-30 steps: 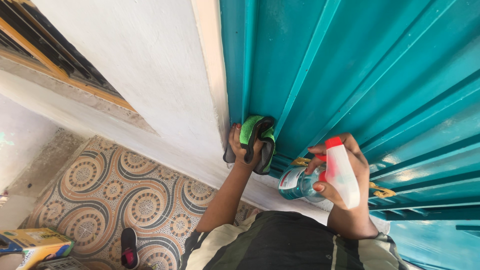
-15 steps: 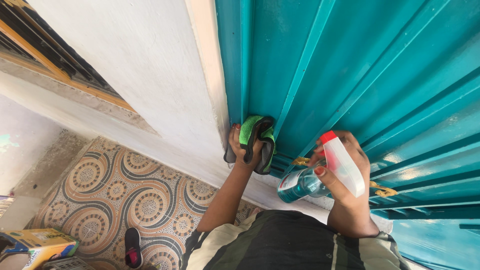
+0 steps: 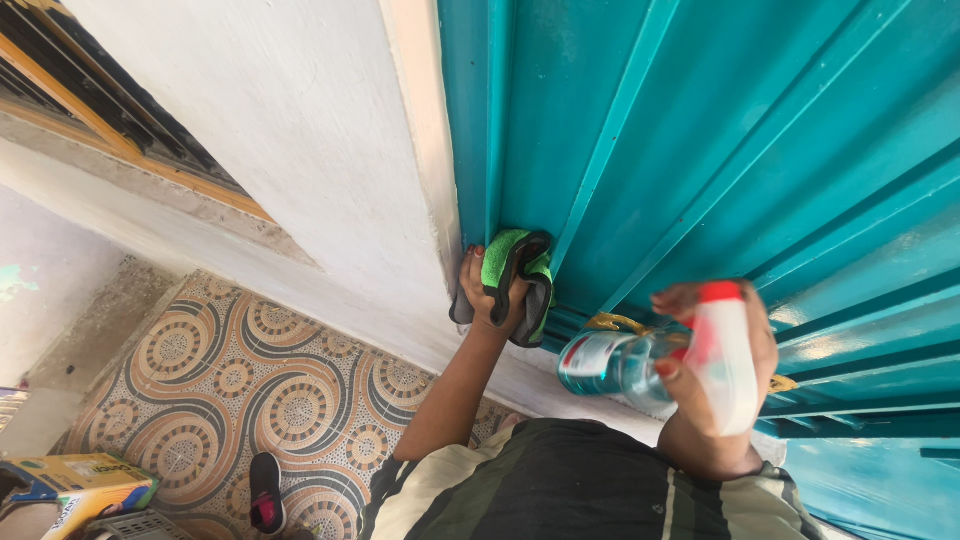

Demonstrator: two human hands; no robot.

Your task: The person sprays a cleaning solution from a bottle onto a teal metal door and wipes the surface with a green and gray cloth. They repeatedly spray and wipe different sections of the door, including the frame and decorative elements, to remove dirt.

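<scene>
My left hand [image 3: 490, 295] presses a green and dark grey cloth [image 3: 520, 275] against the lower edge of a teal ribbed metal door [image 3: 720, 150], right beside the white door frame. My right hand [image 3: 715, 385] grips a clear spray bottle [image 3: 625, 362] with a white and red trigger head, held close to my chest and blurred, a little right of the cloth. The bottle's body points left toward the door's bottom rail.
A white plastered wall [image 3: 270, 130] runs left of the door, with a dark window grille at the top left. Patterned floor tiles [image 3: 240, 390] lie below. A yellow cardboard box [image 3: 75, 485] and a black and pink shoe [image 3: 266, 492] sit on the floor.
My right hand with the spray bottle has shifted slightly right and lower. The left hand keeps the cloth at the same spot on the door.
</scene>
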